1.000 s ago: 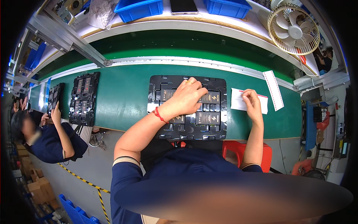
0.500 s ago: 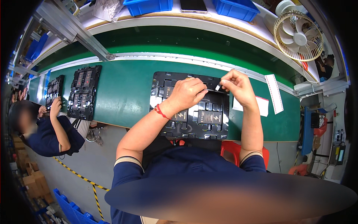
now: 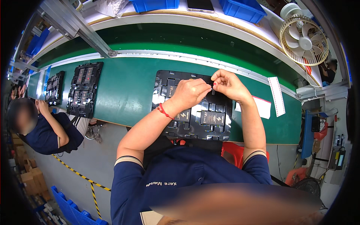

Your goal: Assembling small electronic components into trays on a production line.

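A black moulded plastic tray point(image 3: 176, 132) lies on the green tabletop in front of me, with flat black battery packs point(image 3: 213, 117) in its pockets. My left hand point(image 3: 190, 93) is over the tray's upper part, thumb and fingertips pinched; anything between them is hidden. Close against it, my right hand point(image 3: 229, 87) pinches a tiny white piece with a red spot point(image 3: 214, 84), mostly covered by the fingers. The fingertips of both hands nearly meet above the tray. My forearms and left hand hide some of the pockets.
Right of the tray lie a white sheet point(image 3: 261, 108) and a white strip with red marks point(image 3: 276, 96). Leftward are another filled tray point(image 3: 84, 90) and a seated co-worker point(image 3: 47, 127) by a third tray point(image 3: 55, 88). Blue bins point(image 3: 243, 10), a phone point(image 3: 200, 5) and a fan point(image 3: 304, 43) occupy the shelf.
My right hand has moved left with the small white piece, up to my left fingertips. My left hand has shifted slightly. The co-worker's raised hand has moved left, away from the third tray.
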`<state>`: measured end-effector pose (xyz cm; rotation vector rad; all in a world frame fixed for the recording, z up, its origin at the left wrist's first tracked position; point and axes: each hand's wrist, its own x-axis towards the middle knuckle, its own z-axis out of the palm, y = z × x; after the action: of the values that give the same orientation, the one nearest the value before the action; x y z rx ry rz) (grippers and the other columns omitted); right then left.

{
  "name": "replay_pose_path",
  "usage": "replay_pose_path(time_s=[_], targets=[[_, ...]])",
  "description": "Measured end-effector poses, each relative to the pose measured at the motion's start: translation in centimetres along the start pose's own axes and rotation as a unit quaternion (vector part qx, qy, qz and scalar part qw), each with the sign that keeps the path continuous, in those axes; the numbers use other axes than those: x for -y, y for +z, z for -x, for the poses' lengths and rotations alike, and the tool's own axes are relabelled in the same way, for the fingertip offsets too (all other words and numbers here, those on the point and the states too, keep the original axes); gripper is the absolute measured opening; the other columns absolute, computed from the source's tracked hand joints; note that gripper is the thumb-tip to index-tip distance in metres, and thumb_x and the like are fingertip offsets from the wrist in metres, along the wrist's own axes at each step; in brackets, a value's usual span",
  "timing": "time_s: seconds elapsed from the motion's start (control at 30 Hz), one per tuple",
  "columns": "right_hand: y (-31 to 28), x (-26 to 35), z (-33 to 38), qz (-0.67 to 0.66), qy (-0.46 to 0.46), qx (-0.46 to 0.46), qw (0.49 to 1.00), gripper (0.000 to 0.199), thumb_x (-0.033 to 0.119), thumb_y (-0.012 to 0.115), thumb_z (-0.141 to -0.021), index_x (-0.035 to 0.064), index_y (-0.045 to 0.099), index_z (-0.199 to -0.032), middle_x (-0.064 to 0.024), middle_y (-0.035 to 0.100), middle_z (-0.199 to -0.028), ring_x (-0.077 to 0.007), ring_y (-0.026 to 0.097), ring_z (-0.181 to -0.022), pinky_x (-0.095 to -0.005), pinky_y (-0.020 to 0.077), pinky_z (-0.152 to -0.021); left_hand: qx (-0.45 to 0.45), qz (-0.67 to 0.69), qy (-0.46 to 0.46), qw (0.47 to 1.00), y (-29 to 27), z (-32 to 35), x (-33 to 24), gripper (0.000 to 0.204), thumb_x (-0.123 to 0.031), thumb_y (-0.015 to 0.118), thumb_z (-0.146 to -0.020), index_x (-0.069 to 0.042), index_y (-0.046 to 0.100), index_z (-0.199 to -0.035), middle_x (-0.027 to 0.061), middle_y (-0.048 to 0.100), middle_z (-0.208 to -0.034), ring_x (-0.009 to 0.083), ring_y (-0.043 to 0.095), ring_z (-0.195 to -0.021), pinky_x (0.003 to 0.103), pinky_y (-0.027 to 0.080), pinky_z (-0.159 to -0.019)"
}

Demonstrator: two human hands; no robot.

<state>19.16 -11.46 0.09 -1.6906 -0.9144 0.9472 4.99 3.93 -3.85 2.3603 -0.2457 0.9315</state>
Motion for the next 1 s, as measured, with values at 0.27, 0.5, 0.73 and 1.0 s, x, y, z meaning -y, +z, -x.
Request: replay_pose_path(time_s=[0.27,0.5,0.73,1.0], targets=[[0.3,-0.1,0.0,-0.032,-0.004,-0.02,0.999,0.024,-0.003,0.064,-0.081,0.0003,0.056,-0.104,-0.0036,0.062,-0.083,-0.0083,0.059,-0.075,-0.0226,0.0472,-0.067,0.001,-0.007,0.0,1.0,0.1,0.1,0.1,0.008,-0.012,0.074,-0.079,-0.008,0.072,-0.086,0.0028,0.069,-0.08,0.0204,0.067,-0.066,0.032,0.054,-0.055],[0.4,-0.4,-0.2,-0.041,-0.005,-0.023,0.999,0.027,-0.004,0.064,-0.079,0.0007,0.055,-0.104,-0.0039,0.061,-0.084,-0.0089,0.06,-0.076,-0.0227,0.0483,-0.068,-0.004,-0.006,0.008,1.0,0.1,0.0,0.1,0.008,-0.012,0.073,-0.079,-0.009,0.072,-0.086,0.0026,0.068,-0.081,0.0202,0.067,-0.066,0.032,0.054,-0.055],[0.9,0.7,0.3,0.059,-0.01,-0.065,0.996,0.028,-0.002,0.067,-0.077,0.0008,0.057,-0.103,-0.0056,0.062,-0.084,-0.0107,0.06,-0.075,-0.0247,0.0488,-0.068,-0.005,-0.002,0.012,1.0,0.2,0.1,0.3,0.009,-0.011,0.073,-0.078,-0.009,0.072,-0.087,0.003,0.068,-0.081,0.0206,0.067,-0.067,0.032,0.054,-0.055],[2.4,3.7,2.8,0.471,-0.242,-0.186,0.828,0.008,0.011,0.075,-0.072,0.0062,0.072,-0.077,-0.0042,0.064,-0.083,-0.0254,0.056,-0.088,-0.0399,0.0413,-0.085,-0.007,-0.005,0.015,1.0,0.3,0.1,0.2,0.009,-0.01,0.074,-0.077,-0.008,0.072,-0.086,0.0034,0.069,-0.08,0.0207,0.067,-0.067,0.032,0.054,-0.057]])
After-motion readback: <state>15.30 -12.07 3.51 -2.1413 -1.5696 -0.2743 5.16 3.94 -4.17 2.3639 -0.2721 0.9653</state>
